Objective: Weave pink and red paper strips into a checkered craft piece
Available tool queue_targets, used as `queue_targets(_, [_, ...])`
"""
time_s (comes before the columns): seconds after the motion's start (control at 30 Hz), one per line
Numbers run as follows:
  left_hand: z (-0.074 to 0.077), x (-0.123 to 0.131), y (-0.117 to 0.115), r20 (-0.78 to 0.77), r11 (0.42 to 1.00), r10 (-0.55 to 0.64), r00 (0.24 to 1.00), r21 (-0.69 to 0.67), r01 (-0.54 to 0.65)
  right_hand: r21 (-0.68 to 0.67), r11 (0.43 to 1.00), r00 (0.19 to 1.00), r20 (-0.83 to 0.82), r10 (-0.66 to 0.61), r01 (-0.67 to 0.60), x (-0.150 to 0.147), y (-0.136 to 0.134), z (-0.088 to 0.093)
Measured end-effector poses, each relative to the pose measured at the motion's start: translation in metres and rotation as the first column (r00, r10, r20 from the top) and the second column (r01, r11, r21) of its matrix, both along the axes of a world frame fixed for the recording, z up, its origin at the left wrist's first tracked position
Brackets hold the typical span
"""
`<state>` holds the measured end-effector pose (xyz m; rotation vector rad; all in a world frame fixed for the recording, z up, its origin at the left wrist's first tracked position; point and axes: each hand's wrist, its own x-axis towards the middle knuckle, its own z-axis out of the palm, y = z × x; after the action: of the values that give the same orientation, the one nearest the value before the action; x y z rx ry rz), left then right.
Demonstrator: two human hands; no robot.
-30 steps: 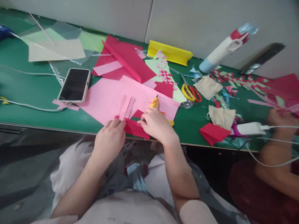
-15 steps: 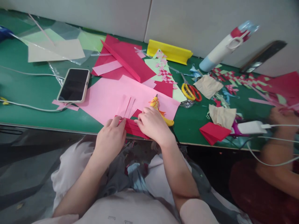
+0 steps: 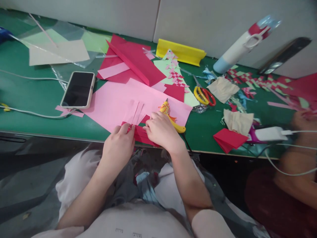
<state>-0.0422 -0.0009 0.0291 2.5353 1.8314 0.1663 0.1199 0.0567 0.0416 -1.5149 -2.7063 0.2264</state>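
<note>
A folded red paper [image 3: 141, 134] lies at the table's front edge, between my two hands. My left hand [image 3: 120, 140] is closed, its thumb and fingertips pinching the paper's left end beside thin pink paper strips [image 3: 137, 110]. The strips stick out away from me over a large pink sheet [image 3: 109, 102]. My right hand [image 3: 162, 130] has curled fingers gripping the right part of the red paper, with some fingertips hidden. Just beyond that hand, a yellow-handled pointed tool [image 3: 178, 127] rests on the pink sheet, partly covered.
A phone [image 3: 78, 90] lies left on the green table [image 3: 29, 120]. Scissors [image 3: 201, 96], cloth pouches [image 3: 223, 90], red sheets [image 3: 151, 71] and a yellow folded piece [image 3: 182, 53] lie around. A bottle [image 3: 241, 48] stands at the back. Another person's blurred hand [image 3: 303, 122] is at right.
The view has shifted slightly, so objects on the right appear a little farther right. Both my hands keep nearly the same place on the red paper.
</note>
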Motion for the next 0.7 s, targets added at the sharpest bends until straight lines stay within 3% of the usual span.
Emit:
queue_targets(0.43, [-0.003, -0.001, 0.0, 0.014, 0.998, -0.019, 1.0, 0.056, 0.018, -0.014, 1.0, 1.0, 0.0, 0.003, -0.003, 0.001, -0.001, 0.002])
queue_targets(0.7, [-0.01, -0.014, 0.001, 0.188, 0.99, -0.079, 0.979, 0.126, 0.055, 0.007, 1.0, 1.0, -0.01, -0.009, 0.009, -0.007, -0.002, 0.002])
